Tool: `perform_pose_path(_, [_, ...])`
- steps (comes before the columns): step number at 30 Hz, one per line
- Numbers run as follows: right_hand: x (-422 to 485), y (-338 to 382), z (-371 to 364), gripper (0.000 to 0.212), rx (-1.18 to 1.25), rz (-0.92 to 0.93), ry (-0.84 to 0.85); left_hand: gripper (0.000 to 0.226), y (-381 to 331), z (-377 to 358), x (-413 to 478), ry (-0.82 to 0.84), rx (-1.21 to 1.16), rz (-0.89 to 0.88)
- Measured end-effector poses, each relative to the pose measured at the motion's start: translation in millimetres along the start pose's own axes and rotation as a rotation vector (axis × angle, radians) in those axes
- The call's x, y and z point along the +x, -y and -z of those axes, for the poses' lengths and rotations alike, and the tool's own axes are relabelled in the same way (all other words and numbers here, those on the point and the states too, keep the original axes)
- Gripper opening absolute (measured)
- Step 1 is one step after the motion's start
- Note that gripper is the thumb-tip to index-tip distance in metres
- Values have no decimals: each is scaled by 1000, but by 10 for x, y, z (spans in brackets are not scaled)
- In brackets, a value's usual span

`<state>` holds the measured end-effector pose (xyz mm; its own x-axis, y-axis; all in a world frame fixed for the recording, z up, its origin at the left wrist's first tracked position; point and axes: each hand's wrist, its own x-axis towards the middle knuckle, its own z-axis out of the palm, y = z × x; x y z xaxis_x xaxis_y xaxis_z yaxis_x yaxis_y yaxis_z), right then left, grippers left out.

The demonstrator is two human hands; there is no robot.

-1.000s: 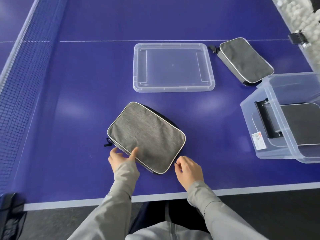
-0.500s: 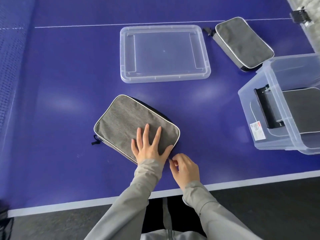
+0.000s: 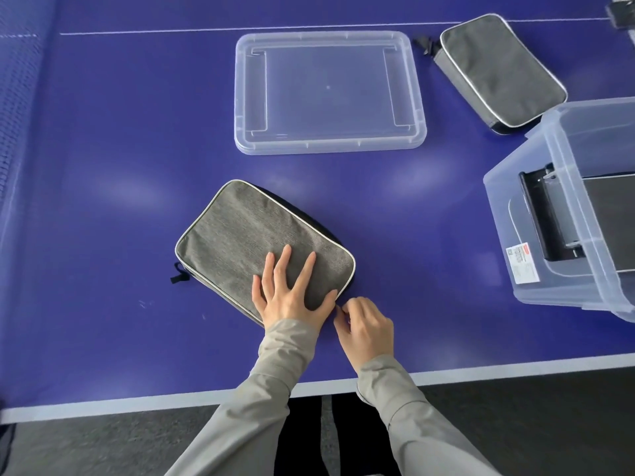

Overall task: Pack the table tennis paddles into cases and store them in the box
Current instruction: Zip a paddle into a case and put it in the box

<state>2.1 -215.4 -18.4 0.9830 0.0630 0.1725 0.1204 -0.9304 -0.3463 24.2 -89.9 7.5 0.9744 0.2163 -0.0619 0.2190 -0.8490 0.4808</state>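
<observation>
Zipping the near case, roughly mid-task.

Left hand [image 3: 292, 297] lies flat, fingers spread, pinning the grey paddle case [image 3: 254, 242] to the blue bench [image 3: 103, 166]. Right hand [image 3: 366, 329] has its grip pinched together at the case's near corner, probably on the zip pull; pull itself hidden. One case already sits in the clear storage box [image 3: 563, 214]; another case [image 3: 501, 67] waits beside it. Box lid [image 3: 330, 91] is off. Left: finish zip, box two cases, fit lid.

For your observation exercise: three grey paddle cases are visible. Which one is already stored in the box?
The case inside the clear box at right; the other two lie on the table, one under the left hand.
</observation>
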Motion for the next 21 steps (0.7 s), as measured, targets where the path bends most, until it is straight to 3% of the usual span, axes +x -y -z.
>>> perform_pose_path(4, [11,-10,9,30,23,-5,15,69,-3,-7,0,-7,-3,-3])
perform_pose_path(9, [425,-221,86,24,111,-124,-83,69,33,-8,-29,-21,16,-28])
perform_pose_path(16, [648,-396,110,15,227,-69,20,70,22,10,-5,-3,35,-32])
perform_pose_path(21, [928,-338,89,11,424,-145,134,72,85,50,-33,6,76,-81])
